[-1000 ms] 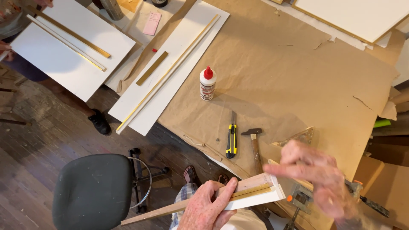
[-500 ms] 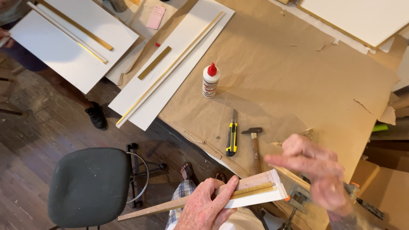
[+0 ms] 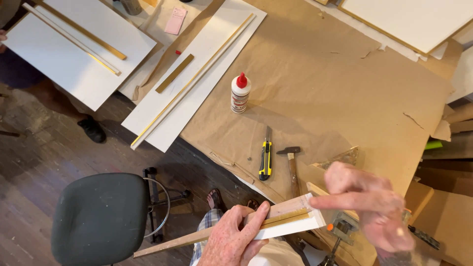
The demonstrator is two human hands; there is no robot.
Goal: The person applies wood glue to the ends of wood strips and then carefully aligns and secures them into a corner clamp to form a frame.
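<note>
My left hand [image 3: 237, 238] grips a long strip of frame moulding [image 3: 281, 220], white and gold on bare wood, near the bottom of the head view. The strip runs from lower left up to its mitred end at the right. My right hand [image 3: 370, 203] hovers by that end with the forefinger stretched out, its tip touching the cut corner. A second short wooden piece [image 3: 320, 190] meets the strip there, partly hidden under my right hand. A corner clamp [image 3: 340, 228] with an orange knob sits just below the joint.
On the brown-paper-covered table [image 3: 320, 88] lie a glue bottle with red cap [image 3: 240, 93], a yellow utility knife [image 3: 266, 156], a small hammer [image 3: 291, 165]. White boards with gold strips [image 3: 197, 74] [image 3: 74, 49] lie at left. A grey stool [image 3: 101, 216] stands below. Another person's shoe [image 3: 92, 129].
The camera view has shifted slightly. My right hand has moved a little left and down, bringing the forefinger onto the mitred end of the moulding. My left hand keeps its grip.
</note>
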